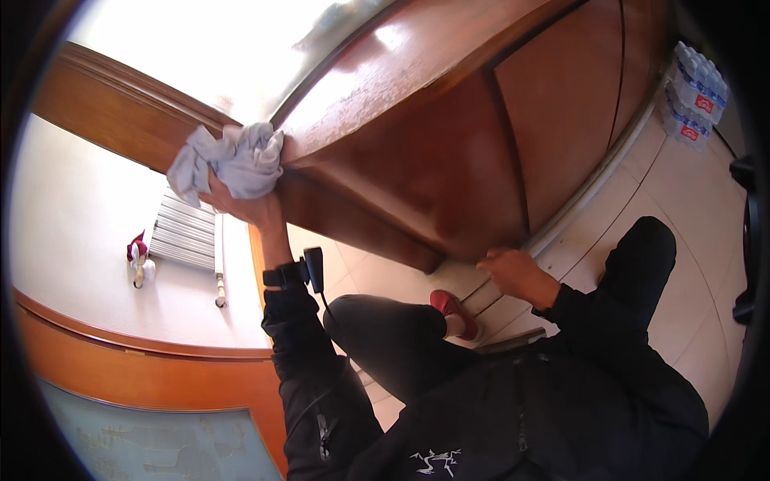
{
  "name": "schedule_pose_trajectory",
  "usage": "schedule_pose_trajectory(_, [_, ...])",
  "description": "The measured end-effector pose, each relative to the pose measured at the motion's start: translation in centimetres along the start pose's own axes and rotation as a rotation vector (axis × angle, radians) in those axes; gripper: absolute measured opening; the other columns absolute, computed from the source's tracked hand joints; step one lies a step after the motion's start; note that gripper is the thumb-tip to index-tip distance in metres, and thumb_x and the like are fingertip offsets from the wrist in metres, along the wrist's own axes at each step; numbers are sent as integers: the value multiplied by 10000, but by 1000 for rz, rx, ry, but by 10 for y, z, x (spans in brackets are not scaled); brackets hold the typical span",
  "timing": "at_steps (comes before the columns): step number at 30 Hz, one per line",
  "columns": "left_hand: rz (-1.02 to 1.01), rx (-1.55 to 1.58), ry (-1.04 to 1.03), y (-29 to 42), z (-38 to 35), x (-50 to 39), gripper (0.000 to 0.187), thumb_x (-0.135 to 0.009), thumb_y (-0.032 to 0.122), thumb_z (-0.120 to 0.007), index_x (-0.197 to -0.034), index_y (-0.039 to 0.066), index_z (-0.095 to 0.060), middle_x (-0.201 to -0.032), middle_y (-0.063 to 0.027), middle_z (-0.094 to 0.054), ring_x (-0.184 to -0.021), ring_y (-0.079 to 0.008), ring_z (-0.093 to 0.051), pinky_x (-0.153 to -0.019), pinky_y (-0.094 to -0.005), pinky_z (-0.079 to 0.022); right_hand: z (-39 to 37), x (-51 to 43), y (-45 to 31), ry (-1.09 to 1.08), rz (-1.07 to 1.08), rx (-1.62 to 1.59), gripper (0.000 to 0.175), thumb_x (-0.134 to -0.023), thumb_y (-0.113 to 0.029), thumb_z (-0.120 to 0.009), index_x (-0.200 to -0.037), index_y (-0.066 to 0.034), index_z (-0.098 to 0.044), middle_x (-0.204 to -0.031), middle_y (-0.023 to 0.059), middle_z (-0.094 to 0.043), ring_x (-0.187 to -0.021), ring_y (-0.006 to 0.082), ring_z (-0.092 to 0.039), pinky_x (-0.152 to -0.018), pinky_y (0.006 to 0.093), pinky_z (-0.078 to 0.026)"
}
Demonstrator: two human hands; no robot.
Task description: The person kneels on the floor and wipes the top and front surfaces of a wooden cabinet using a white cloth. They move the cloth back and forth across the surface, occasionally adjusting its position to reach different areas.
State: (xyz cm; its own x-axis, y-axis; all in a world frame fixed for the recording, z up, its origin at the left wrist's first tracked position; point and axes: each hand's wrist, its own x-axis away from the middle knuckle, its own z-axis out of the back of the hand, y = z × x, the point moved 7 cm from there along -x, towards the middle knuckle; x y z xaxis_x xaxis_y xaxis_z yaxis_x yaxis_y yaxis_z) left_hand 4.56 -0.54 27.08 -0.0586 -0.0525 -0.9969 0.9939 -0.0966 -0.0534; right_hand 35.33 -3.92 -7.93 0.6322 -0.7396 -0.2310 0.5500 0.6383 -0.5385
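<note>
My left hand point(240, 201) is raised at the upper left and grips a crumpled light grey cloth point(231, 159). The cloth lies against the near corner of a reddish-brown wooden ledge, where it meets a wooden frame rail point(120, 99). The glossy ledge top point(361, 96) reflects bright light. Beneath it stand dark brown wooden panels point(421, 162). My right hand point(520, 276) is low, beside the bottom edge of the panels, with its fingers curled in and nothing seen in them. A black strap with a small cabled device point(313, 269) sits at my left wrist.
At the left, a white radiator point(186, 228) with pipe valves is on the wall. A wooden frame with a patterned glass pane point(162, 445) is at the lower left. Shrink-wrapped water bottles point(695, 99) stand stacked at the upper right on the tiled floor point(680, 228). My knees are bent.
</note>
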Motion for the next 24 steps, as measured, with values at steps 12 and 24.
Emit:
schedule_pose_trajectory(12, [592,727,-868,31,-28,-15,489,-862,257,-700,-1248,-32,-625,-1163,-83,-661,-1058,-156,-602,-898,-291,-473,0,20,-6,-127,123,126,144,-766,-24,-649,-899,-60,-692,-927,148,-667,-924,347,-684,-743,449,-563])
schedule_pose_trajectory(24, [245,948,-1107,177,-43,-37,346,-849,159,-690,-1156,1,-666,-1009,-51,-694,-935,-132,-650,-821,-285,-525,-22,12,-6,-103,213,48,95,-768,-31,-624,-850,-46,-669,-878,168,-660,-890,376,-660,-755,482,-531])
